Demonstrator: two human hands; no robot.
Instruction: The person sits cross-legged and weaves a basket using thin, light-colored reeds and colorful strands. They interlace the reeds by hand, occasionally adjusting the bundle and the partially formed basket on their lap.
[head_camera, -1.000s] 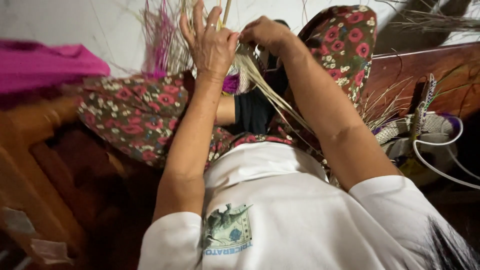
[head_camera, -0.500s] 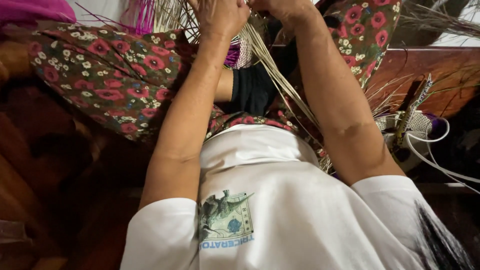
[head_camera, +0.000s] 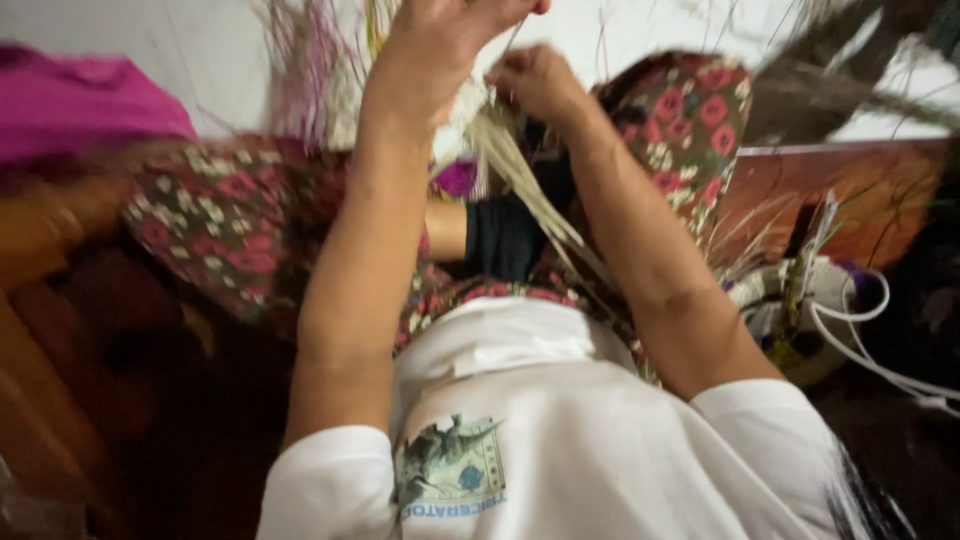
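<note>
Both my arms reach up over my lap, which a red-flowered skirt (head_camera: 230, 220) covers. My left hand (head_camera: 440, 45) is at the top of the view, its fingers closed around pale straw strands (head_camera: 520, 175). Just to its right and slightly lower, my right hand (head_camera: 540, 80) pinches the same bundle. The strands fan down between my forearms toward my white shirt (head_camera: 560, 440). Behind my hands, pink and pale fibres (head_camera: 310, 70) stand up, blurred. What the strands join to at the top is hidden by my hands.
A pink cloth (head_camera: 80, 100) lies at the upper left above dark wooden furniture (head_camera: 60, 380). At the right, a small woven basket (head_camera: 800, 300) with a white cord (head_camera: 880, 360) sits by a reddish wooden board (head_camera: 830, 195). A black cloth (head_camera: 505, 235) lies on my lap.
A second ago my left hand's fingers were spread; now they are closed on the strands. The view dipped and came back up, and both hands stayed together at the bundle.
</note>
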